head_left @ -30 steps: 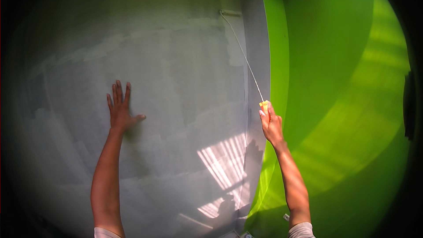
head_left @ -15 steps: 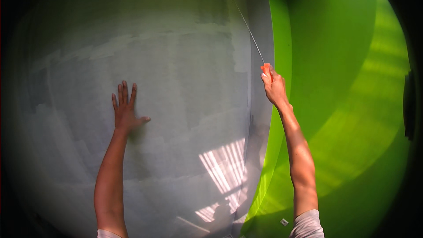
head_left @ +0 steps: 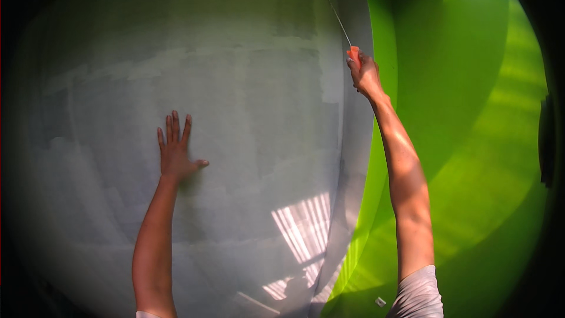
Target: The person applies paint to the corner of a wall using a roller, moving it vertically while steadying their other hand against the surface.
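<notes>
My left hand (head_left: 178, 156) lies flat on the grey wall (head_left: 253, 123), fingers spread and thumb out to the right. In my right hand (head_left: 367, 78) is the orange handle of a paint roller (head_left: 354, 54), fingers wrapped around it. From the handle a long thin metal rod runs up and to the left along the wall, close to the corner. The roller's head is at the top edge of the view, dim and hard to make out. Lighter, streaky patches cover parts of the grey surface.
A narrow grey strip (head_left: 353, 141) borders the grey wall at the corner. Right of it rises a bright green wall (head_left: 453, 112) with bands of sunlight. Low on that green side is a small white fitting (head_left: 380, 302). Something dark (head_left: 546, 141) stands at the far right edge.
My right hand has moved upward with the roller, whose head has gone up to the top edge. My left hand stays flat on the wall. The whole view has shifted slightly.
</notes>
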### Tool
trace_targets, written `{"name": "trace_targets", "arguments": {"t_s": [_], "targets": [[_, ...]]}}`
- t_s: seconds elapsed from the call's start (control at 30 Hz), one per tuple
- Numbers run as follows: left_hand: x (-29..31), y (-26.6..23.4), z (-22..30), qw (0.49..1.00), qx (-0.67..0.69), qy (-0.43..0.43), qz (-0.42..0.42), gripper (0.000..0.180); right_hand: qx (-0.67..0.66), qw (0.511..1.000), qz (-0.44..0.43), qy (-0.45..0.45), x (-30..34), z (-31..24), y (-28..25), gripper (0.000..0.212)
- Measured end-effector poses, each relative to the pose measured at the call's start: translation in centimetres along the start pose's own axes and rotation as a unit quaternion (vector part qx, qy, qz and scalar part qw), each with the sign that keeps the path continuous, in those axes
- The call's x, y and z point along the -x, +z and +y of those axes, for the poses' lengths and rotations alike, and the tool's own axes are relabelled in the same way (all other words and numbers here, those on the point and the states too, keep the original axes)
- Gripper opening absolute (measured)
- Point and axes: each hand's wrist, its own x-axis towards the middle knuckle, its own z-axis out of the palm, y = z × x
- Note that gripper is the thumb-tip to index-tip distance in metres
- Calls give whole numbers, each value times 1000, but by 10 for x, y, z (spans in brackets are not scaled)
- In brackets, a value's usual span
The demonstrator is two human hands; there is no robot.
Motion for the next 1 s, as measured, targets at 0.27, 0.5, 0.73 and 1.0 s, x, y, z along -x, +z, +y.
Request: {"name": "trace_targets", "arguments": {"t_s": [0.27,0.5,0.73,1.0], "targets": [[0,0,-2,1000,9,5,8,144,-23,998,-21,63,-43,-22,7,34],[-1,1,-3,1000,5,5,3,144,-41,999,-4,4,-87,-13,25,32],[-2,1,-3,1000,4,1,-2,149,-45,999,14,-27,-113,-12,34,32],[-1,-1,8,1000,0,1,-1,147,-15,999,16,-37,-75,28,20,37]]}}
